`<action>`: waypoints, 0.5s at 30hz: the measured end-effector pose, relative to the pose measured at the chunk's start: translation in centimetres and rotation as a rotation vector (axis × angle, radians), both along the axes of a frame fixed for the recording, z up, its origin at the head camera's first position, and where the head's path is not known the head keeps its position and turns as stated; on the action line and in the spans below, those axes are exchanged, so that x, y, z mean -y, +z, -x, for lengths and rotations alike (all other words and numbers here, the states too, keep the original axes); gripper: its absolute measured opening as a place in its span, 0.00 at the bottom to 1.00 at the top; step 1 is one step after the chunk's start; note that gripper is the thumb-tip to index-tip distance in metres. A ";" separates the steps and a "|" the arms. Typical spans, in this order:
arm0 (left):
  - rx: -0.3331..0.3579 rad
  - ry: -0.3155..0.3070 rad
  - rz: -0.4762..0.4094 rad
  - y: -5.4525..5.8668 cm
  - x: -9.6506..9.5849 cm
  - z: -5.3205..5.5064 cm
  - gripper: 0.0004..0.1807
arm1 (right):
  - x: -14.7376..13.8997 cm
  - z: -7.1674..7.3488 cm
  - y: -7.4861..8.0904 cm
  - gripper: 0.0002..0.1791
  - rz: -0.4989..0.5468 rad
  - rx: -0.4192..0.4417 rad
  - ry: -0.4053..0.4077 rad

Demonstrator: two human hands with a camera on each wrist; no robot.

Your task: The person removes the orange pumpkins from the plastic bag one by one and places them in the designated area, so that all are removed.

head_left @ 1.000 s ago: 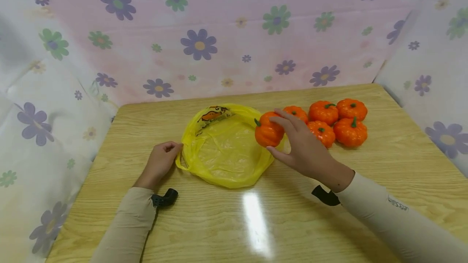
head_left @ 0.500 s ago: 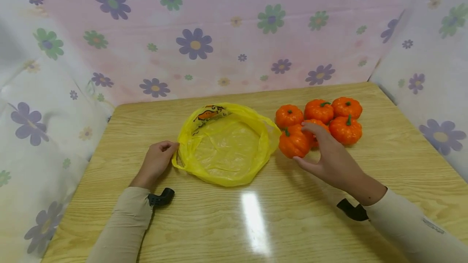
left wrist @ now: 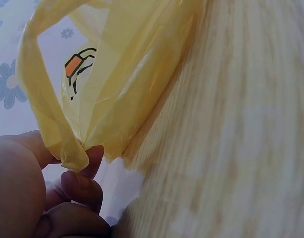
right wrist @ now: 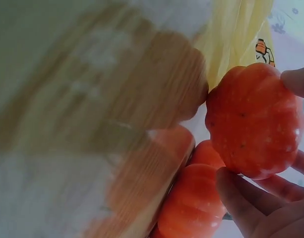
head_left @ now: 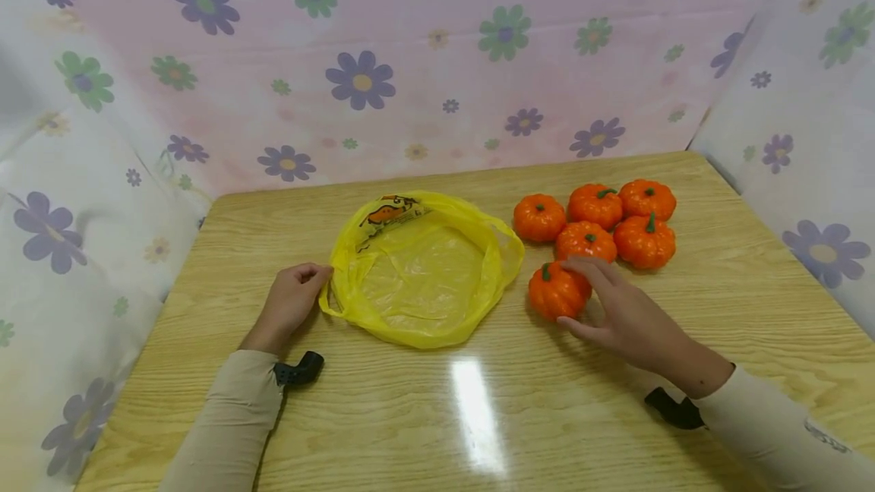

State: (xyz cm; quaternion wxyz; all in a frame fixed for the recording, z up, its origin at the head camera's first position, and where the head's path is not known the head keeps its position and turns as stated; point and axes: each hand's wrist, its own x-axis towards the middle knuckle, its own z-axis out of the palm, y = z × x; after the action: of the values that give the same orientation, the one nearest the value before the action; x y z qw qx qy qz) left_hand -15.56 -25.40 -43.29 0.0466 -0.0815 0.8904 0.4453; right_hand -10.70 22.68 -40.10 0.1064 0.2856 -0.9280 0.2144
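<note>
My left hand (head_left: 292, 302) pinches the left edge of a round, open-mouthed yellow plastic bag (head_left: 349, 325), next to a loop of its handle. The left wrist view shows the fingertips at a twisted strip of the bag (left wrist: 75, 153). Right of the bag, my right hand (head_left: 632, 321) holds a small orange pumpkin (head_left: 557, 293) with a green stem, thumb on the near side and fingers on the far side. The pumpkin is low at the tabletop. In the right wrist view the fingers (right wrist: 241, 198) curve around the ribbed pumpkin (right wrist: 256, 119).
Several more small orange pumpkins (head_left: 645, 241) stand grouped behind the held one, at the back right of the wooden table (head_left: 383, 416). A flower-patterned curtain (head_left: 410, 59) encloses the back and sides. The bag's inside shows no pumpkin.
The right hand has carried the pumpkin from over the bag's right edge rightward and down to the table before the other pumpkins. The left hand keeps its pinch on the bag.
</note>
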 end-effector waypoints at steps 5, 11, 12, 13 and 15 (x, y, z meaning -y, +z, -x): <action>0.008 -0.002 -0.017 -0.1 0.0 -0.1 0.24 | -0.6 -0.4 -0.2 0.42 -0.023 0.033 -0.031; -0.001 -0.017 0.022 0.2 0.3 0.0 0.27 | -1.0 -0.6 -0.4 0.42 0.002 0.042 -0.028; -0.010 -0.020 0.050 0.4 0.4 -0.1 0.29 | -1.0 -0.7 -0.3 0.42 0.006 0.044 -0.031; -0.020 -0.023 0.077 0.8 0.5 -0.3 0.30 | -1.1 -0.7 -0.1 0.41 0.006 0.049 -0.043; -0.049 -0.046 0.154 1.9 0.8 -0.9 0.35 | -1.3 -0.7 0.7 0.39 0.013 0.053 -0.077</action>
State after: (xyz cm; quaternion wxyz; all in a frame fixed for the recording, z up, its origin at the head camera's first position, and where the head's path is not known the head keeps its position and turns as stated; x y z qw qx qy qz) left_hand -14.66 -26.16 -41.42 0.0285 -0.0534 0.9246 0.3760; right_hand -10.05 24.02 -39.41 0.0917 0.2434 -0.9393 0.2237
